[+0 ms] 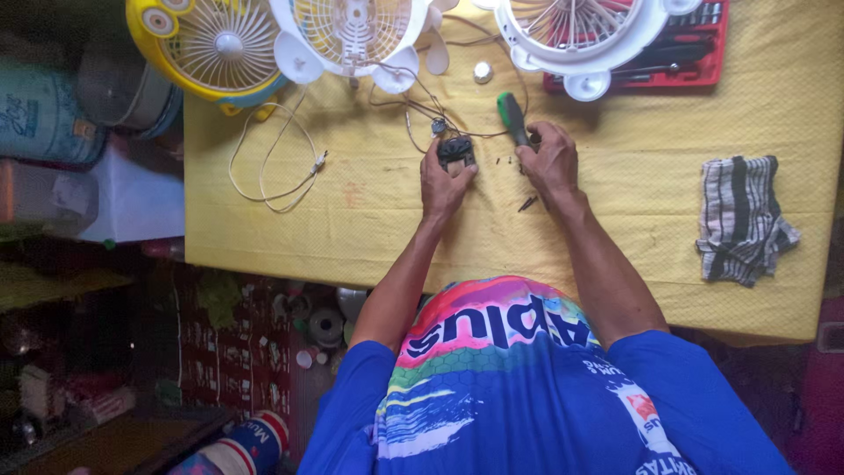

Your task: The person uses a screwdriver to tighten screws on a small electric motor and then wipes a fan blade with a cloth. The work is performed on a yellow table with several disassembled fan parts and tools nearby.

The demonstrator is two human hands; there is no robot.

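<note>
Presently, on the yellow-covered table (pixel 369 220), a white cable (pixel 264 167) lies left of the left hand (pixel 442 180), whose fingers pinch a small black motor (pixel 456 150), while the right hand (pixel 551 161) has its fingers closed around a green-handled screwdriver (pixel 512 117).

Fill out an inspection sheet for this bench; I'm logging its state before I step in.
Surface: yellow cloth-covered table, faint stains.
Job's things: small black motor with wires attached; green-handled screwdriver; loose screws beside the hands.
Clutter: yellow fan, two white fan housings, red tool tray, striped rag, white knob.
Hands: left hand holds the motor; right hand grips the screwdriver.
Cables: white cable looped loose; thin wires running from fan to motor.
Surroundings: containers left of the table, cluttered floor below.
</note>
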